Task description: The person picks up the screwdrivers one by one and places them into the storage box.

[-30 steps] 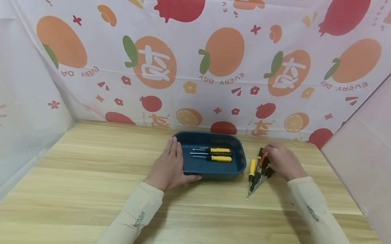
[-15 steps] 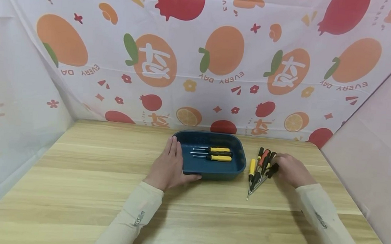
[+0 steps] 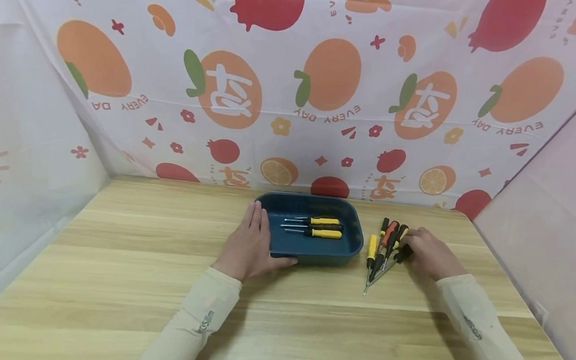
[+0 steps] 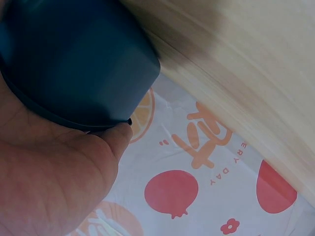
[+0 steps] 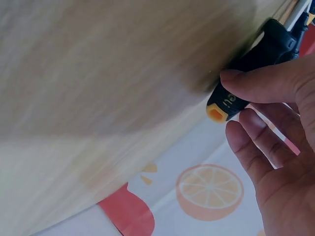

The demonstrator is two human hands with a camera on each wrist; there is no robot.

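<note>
My left hand point(image 3: 248, 248) rests against the left end of a dark blue plastic box point(image 3: 283, 254), fingers straight along its side and thumb at the front wall. Inside the box lie several screwdrivers, among them a yellow-handled screwdriver point(image 3: 325, 234). To the right of the box, my right hand point(image 3: 430, 253) pinches the black handle of a screwdriver point(image 5: 252, 61) with a yellow end cap. That screwdriver lies at the right edge of a loose pile, where a red-handled screwdriver point(image 3: 390, 233) and a yellow-handled one point(image 3: 372, 247) also show.
The wooden table point(image 3: 308, 326) extends in front of the box and to both sides. A fruit-print cloth point(image 3: 280, 79) hangs right behind the table's back edge. Pale sheets stand at the left and right.
My right hand has moved right, from above the pile's red and black handles to the black handle at the pile's right edge. The left hand and the box have stayed put.
</note>
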